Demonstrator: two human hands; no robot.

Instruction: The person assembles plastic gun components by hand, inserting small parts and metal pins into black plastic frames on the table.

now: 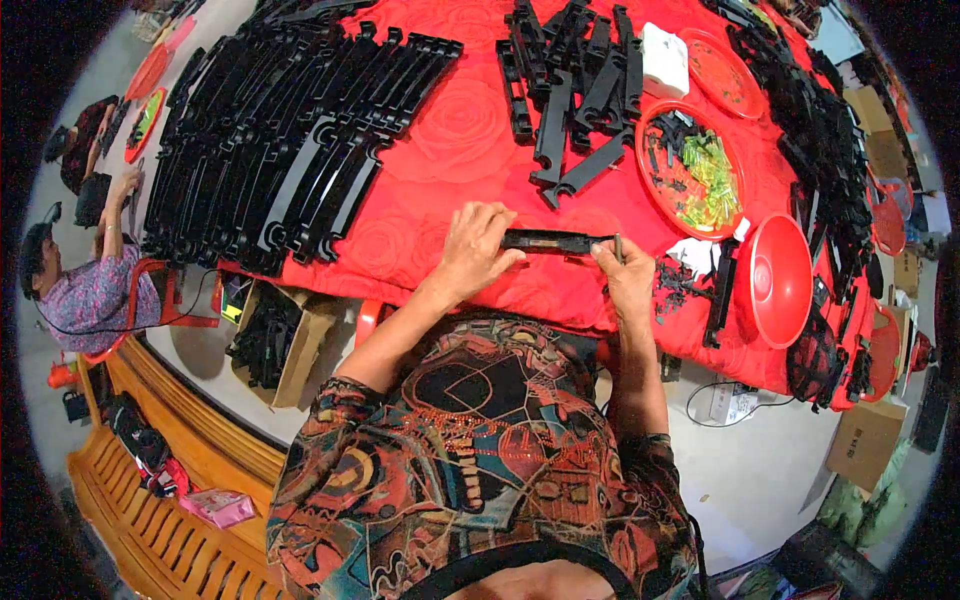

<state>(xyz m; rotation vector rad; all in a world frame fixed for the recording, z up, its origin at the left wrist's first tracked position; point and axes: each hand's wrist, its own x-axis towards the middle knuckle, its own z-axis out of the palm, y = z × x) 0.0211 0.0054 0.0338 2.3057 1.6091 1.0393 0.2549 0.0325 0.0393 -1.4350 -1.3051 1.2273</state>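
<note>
One black strip (548,241) held roughly level, long side across, over the near part of the red-clothed counter (455,130); can't tell if it touches the cloth. Left hand (478,245) grips its left end, right hand (627,280) pinches its right end with bent fingers. Slim dark stick (618,247) shows at the right fingers, kind unclear.

Left side: big pile of similar black parts (290,140), packed in rows. Far middle: smaller loose heap (575,90), with a white box (664,60) just beside it. Right of the strip: red plate (643,165) with yellow-green and black bits, tilted-looking red bowl (780,280) near it, scattered small black pieces (675,290) nearer the right hand.

Below the counter, left: cardboard box (300,350) with black parts. Far left: seated person (95,295), patterned top. Lower left: wooden seat (170,520), pink packet (218,507) on it.
</note>
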